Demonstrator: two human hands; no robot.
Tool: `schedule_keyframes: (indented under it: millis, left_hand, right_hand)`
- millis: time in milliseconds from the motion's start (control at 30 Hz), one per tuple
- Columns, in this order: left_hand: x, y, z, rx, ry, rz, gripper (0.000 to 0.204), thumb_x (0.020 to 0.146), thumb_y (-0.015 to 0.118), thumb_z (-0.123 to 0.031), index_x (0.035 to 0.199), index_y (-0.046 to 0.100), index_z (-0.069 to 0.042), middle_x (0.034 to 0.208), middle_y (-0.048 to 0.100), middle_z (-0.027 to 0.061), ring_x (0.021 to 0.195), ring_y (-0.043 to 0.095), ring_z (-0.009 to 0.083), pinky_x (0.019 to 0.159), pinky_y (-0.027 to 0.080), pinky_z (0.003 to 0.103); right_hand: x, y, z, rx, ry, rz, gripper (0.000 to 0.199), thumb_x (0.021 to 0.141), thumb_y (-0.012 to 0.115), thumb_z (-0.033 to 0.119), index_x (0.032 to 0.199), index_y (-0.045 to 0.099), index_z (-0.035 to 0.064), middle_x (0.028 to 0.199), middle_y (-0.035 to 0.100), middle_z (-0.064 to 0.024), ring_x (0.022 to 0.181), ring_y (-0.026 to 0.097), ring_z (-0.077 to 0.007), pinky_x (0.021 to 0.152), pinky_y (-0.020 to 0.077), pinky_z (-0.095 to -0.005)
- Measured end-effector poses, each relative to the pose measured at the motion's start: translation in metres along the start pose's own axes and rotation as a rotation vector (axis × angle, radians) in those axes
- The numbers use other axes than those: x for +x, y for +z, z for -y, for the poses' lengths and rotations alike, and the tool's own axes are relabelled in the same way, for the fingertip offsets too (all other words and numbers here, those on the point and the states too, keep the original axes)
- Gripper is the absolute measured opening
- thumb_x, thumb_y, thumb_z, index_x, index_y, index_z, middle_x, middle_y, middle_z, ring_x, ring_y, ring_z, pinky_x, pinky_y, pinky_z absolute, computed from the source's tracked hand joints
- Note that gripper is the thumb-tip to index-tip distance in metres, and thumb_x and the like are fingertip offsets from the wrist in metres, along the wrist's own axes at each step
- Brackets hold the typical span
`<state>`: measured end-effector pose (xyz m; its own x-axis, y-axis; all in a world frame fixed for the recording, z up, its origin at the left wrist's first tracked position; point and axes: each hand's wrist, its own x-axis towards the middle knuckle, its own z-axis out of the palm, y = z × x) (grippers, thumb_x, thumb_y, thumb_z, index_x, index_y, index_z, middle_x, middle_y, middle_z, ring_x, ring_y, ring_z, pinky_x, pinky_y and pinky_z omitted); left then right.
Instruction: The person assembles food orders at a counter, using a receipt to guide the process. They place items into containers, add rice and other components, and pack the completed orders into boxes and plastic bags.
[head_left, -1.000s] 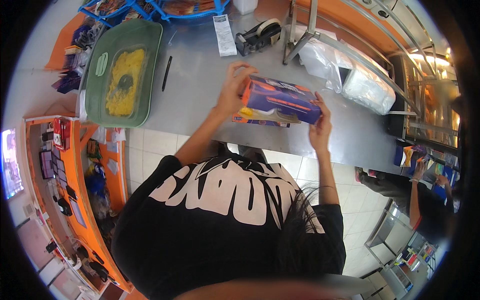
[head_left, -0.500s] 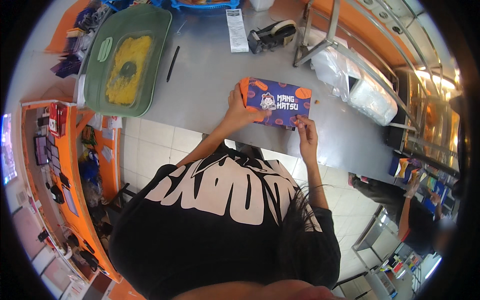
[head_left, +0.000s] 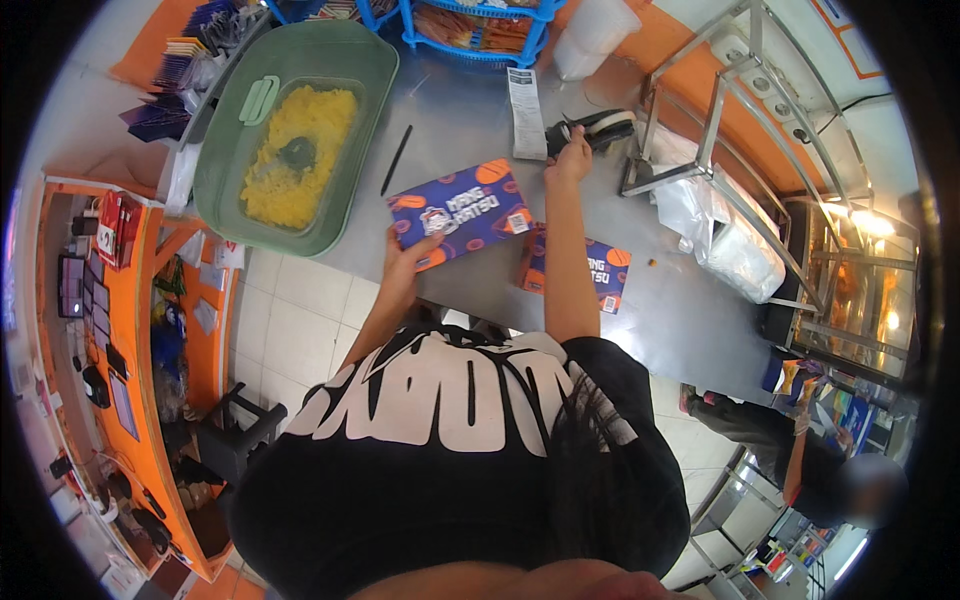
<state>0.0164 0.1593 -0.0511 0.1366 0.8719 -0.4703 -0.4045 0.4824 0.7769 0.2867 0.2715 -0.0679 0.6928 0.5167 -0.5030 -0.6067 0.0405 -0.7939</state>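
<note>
The left hand [head_left: 400, 262] pinches the purple box [head_left: 460, 212] by its near-left corner, just above the steel counter's [head_left: 680, 310] near edge. Farther back, the right hand [head_left: 570, 160] curls its fingers onto the black tape dispenser [head_left: 592, 128].

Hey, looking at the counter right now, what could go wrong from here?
The left hand alone holds the blue box by one end, out over the counter's edge; it might tip or slip to the floor. The right hand reaches across for the tape dispenser, so the forearm could nudge the second blue box lying under it.
</note>
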Motion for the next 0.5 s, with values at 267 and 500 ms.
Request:
schedule_keyframes:
  millis: [267,500]
  left_hand:
    - [0.011,-0.05,-0.077,-0.098,0.044,-0.024,0.051,0.08,0.067,-0.004,0.124,0.043,-0.003,0.113,0.058,0.0099,0.103,0.061,0.0205,0.087,0.05,0.034]
    - [0.031,-0.019,-0.104,-0.25,-0.213,0.177,0.039,0.085,0.066,-0.016,0.119,0.053,-0.001,0.11,0.063,0.0105,0.099,0.063,0.0207,0.087,0.05,0.036]
  right_hand:
    - [0.007,0.01,-0.066,0.127,-0.315,-0.168,0.02,0.085,0.071,0.019,0.076,0.061,0.0044,0.073,0.06,-0.001,0.059,0.052,-0.011,0.053,0.0421,-0.0234]
    - [-0.052,-0.051,0.012,-0.725,-0.245,0.359,0.017,0.092,0.057,0.016,0.08,0.062,0.0053,0.073,0.057,0.001,0.07,0.053,-0.0089,0.063,0.0423,-0.0226]
